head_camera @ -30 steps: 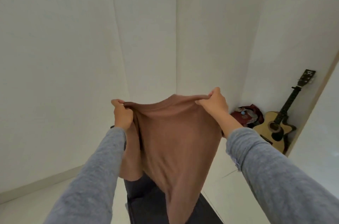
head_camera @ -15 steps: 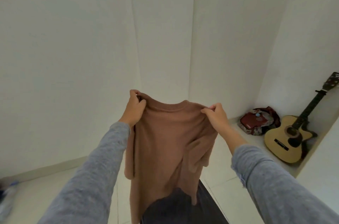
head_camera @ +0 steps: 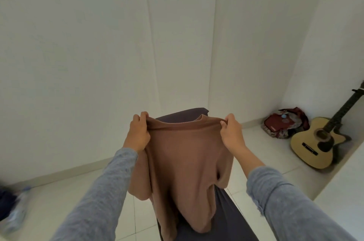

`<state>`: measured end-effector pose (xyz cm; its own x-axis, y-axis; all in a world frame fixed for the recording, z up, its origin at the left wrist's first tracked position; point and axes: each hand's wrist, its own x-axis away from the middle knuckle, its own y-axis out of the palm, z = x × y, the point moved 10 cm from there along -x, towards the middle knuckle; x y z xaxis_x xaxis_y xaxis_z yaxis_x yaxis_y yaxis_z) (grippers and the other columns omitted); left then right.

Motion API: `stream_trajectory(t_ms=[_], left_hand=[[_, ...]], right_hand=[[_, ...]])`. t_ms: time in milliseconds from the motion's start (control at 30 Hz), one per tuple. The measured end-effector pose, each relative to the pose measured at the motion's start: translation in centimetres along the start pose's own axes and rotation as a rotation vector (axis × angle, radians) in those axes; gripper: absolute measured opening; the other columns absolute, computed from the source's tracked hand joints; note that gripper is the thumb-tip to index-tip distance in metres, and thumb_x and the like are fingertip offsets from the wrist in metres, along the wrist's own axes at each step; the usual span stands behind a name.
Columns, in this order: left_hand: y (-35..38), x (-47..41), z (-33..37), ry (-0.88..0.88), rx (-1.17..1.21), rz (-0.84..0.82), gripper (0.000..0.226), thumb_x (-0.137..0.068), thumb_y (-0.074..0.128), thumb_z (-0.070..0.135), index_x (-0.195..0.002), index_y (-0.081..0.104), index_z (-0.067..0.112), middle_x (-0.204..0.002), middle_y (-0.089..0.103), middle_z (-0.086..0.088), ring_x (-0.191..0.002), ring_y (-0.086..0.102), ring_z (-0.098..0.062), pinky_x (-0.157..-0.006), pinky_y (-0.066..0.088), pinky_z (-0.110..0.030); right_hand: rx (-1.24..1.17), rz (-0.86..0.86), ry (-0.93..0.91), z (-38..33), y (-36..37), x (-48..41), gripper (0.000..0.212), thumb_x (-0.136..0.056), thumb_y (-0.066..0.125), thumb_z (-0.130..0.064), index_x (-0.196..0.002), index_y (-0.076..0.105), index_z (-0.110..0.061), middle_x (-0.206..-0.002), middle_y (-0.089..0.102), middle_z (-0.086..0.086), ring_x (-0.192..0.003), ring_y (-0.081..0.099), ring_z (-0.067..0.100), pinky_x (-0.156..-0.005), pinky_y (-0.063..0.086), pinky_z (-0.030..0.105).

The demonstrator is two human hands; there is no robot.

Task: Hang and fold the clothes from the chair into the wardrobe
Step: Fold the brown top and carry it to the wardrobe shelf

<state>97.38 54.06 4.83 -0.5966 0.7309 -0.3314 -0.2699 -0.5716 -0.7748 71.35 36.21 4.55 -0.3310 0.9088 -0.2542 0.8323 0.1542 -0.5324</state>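
A brown T-shirt (head_camera: 183,162) hangs in front of me, held up by its two shoulders with the neckline between them. My left hand (head_camera: 137,132) grips the left shoulder seam and my right hand (head_camera: 231,132) pinches the right one. Behind and below the shirt lies a dark navy garment (head_camera: 226,219); its top edge shows above the collar. What the navy garment rests on is hidden.
White walls meet in a corner straight ahead. A red patterned bag (head_camera: 283,125) and an acoustic guitar (head_camera: 321,142) lean in the right alcove. At the left edge a plastic bottle (head_camera: 16,211) lies on the white tiled floor beside something dark.
The shirt has been spread wider and turned flat towards me. The navy garment's top edge now shows above the collar. The view has tilted, bringing the bag and guitar further into sight.
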Motion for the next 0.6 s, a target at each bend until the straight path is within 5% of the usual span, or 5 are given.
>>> stream_trajectory(t_ms=[233,333,500,600], left_hand=[[-1.4,3.3,0.3,-0.126,-0.014,0.111,0.034,-0.079,0.035,-0.015,-0.106,0.041,0.003,-0.100,0.041,-0.015,-0.083,0.049,-0.031,-0.076,0.044,-0.040],[-2.1,5.8,1.3,-0.218,0.043,0.205,0.033,-0.076,0.031,-0.017,-0.101,0.043,0.001,-0.097,0.041,-0.014,-0.080,0.043,-0.028,-0.072,0.035,-0.035],[-2.4,9.1,3.4,-0.349,0.292,0.382,0.027,-0.077,0.036,-0.015,-0.089,0.052,0.004,-0.090,0.053,-0.013,-0.083,0.050,-0.028,-0.071,0.037,-0.031],[-1.2,11.0,3.8,-0.512,0.470,0.387,0.024,-0.084,0.043,-0.004,-0.097,0.063,-0.001,-0.098,0.062,-0.014,-0.094,0.057,-0.028,-0.078,0.044,-0.032]], right_hand=[[0.068,0.175,-0.048,-0.4,-4.2,1.8,0.011,-0.099,0.033,-0.017,-0.090,0.038,-0.013,-0.075,0.053,0.003,-0.073,0.050,0.030,-0.070,0.040,0.037],[0.158,0.253,-0.120,-1.4,-7.5,2.5,0.011,-0.099,0.034,-0.014,-0.089,0.039,-0.014,-0.075,0.050,0.001,-0.070,0.044,0.026,-0.076,0.034,0.037],[-0.020,0.302,-0.141,0.5,-11.9,3.4,0.011,-0.096,0.041,-0.007,-0.086,0.046,-0.008,-0.086,0.050,0.010,-0.083,0.045,0.028,-0.071,0.031,0.030],[-0.175,0.172,-0.117,2.5,-13.3,4.3,0.010,-0.098,0.037,-0.008,-0.089,0.041,-0.008,-0.076,0.046,0.005,-0.074,0.043,0.023,-0.054,0.029,0.021]])
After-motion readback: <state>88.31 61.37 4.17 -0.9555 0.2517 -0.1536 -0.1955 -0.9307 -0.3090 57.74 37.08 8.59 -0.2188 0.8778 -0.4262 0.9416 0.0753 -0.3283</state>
